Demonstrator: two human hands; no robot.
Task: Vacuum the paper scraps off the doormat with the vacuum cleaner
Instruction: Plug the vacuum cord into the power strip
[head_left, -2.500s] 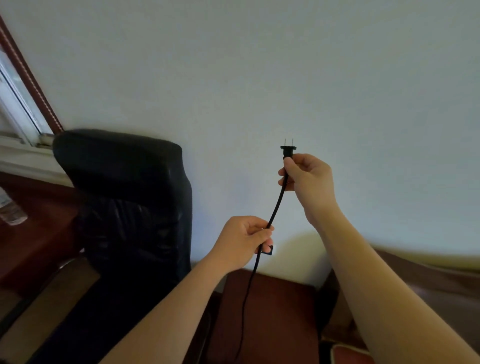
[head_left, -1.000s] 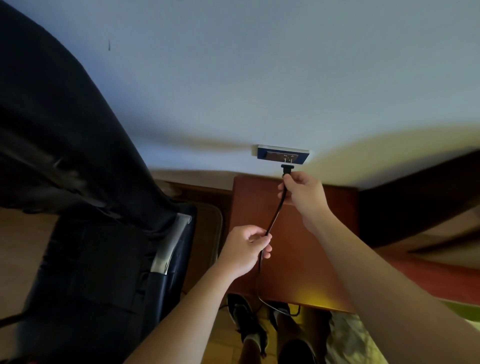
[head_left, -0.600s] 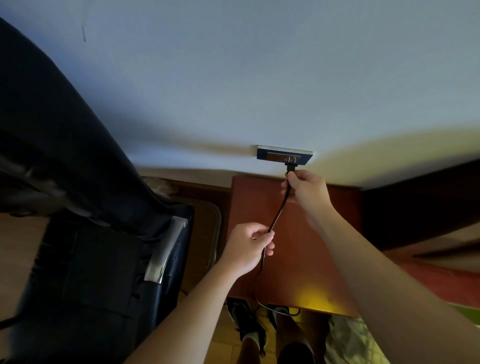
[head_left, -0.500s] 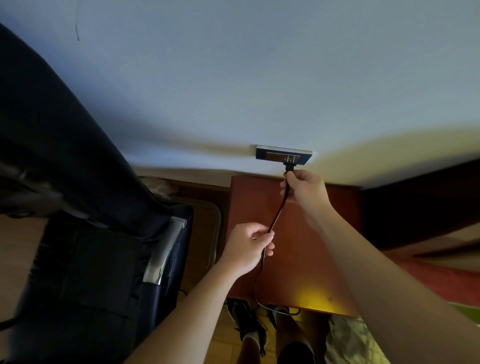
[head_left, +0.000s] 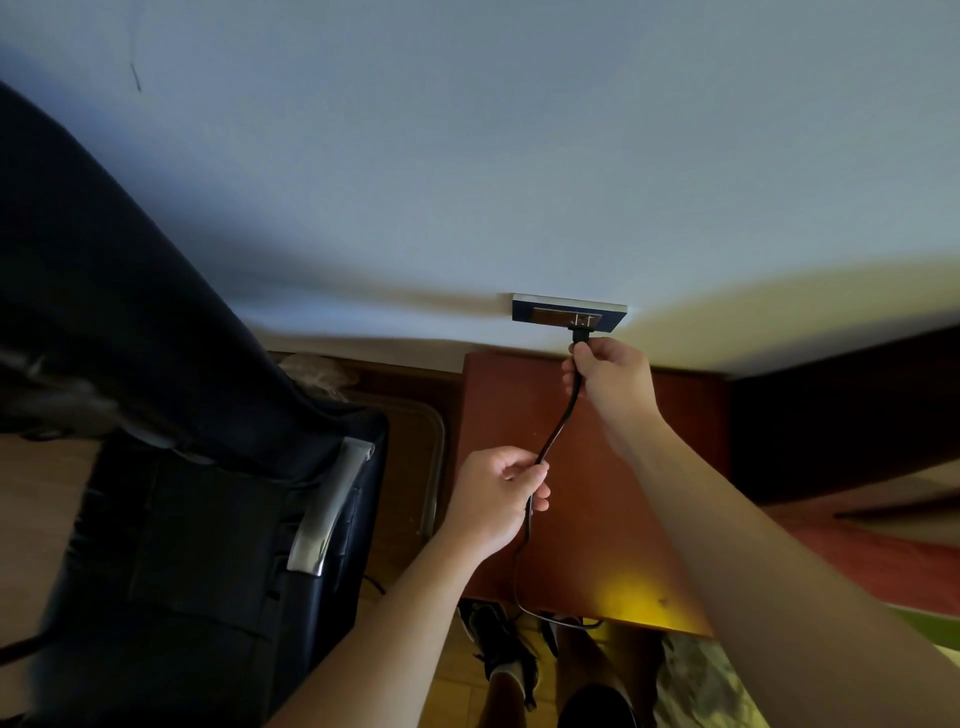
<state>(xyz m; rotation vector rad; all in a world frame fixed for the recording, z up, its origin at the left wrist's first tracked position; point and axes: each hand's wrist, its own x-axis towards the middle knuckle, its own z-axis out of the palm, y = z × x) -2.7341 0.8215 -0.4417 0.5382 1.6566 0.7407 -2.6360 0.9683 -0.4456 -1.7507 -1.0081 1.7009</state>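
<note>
A black plug (head_left: 581, 329) sits against the right side of a dark wall socket plate (head_left: 545, 315) low on the white wall. My right hand (head_left: 610, 373) grips the black power cord (head_left: 558, 428) just behind the plug. My left hand (head_left: 497, 496) pinches the same cord lower down, above a reddish-brown side table (head_left: 597, 499). The cord then drops in a loop past the table's front edge toward the floor. Neither the vacuum cleaner, the doormat nor the paper scraps are in view.
A black leather office chair (head_left: 171, 467) with a chrome armrest fills the left. A folded metal-framed thing (head_left: 423, 467) stands between chair and table. Dark furniture (head_left: 841, 415) lies to the right. My feet in dark shoes (head_left: 501, 649) stand on the wooden floor.
My view dropped from the upper wall down to the socket. My right hand carried the plug to the socket plate and pushed it against the right side. My left hand kept its hold on the cord.
</note>
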